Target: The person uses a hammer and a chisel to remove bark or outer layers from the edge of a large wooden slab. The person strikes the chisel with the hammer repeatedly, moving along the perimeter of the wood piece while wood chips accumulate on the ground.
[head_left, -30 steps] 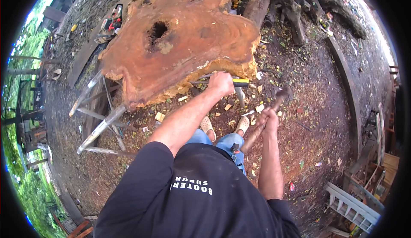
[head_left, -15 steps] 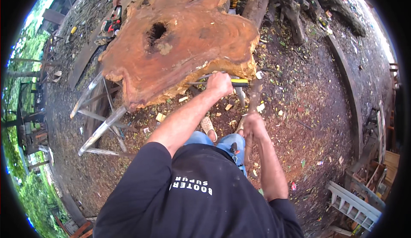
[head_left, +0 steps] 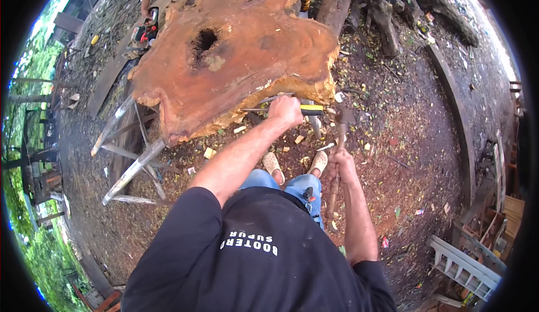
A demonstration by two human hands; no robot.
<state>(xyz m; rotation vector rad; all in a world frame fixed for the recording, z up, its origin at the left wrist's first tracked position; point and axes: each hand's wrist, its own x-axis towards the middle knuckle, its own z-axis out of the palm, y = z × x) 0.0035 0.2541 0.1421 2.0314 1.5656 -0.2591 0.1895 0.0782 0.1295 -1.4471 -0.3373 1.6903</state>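
My left hand [head_left: 285, 111] is closed around a chisel [head_left: 312, 110] with a yellow and black handle. Its thin metal blade points left, along the rough bark edge of a big reddish wood slab [head_left: 252, 54] with a dark hole in it. Low on the right, my right hand [head_left: 342, 165] grips the wooden handle of a hatchet [head_left: 336, 191]. The hatchet's dark head stands just right of the chisel's butt end, with a small gap between them. Most of the chisel's grip is hidden under my left fingers.
The slab rests on a metal-legged stand [head_left: 135, 169]. At far left, a co-worker's hand is at a red and black chainsaw [head_left: 145, 33]; another person stands behind the slab. Logs [head_left: 387, 20], a long beam [head_left: 452, 110] and a ladder [head_left: 465, 270] lie right. Wood chips litter the ground.
The hatchet head has swung right, away from the chisel's end, and my right hand has shifted slightly right. My left hand barely moves. Behind, the co-worker has leaned in over the chainsaw.
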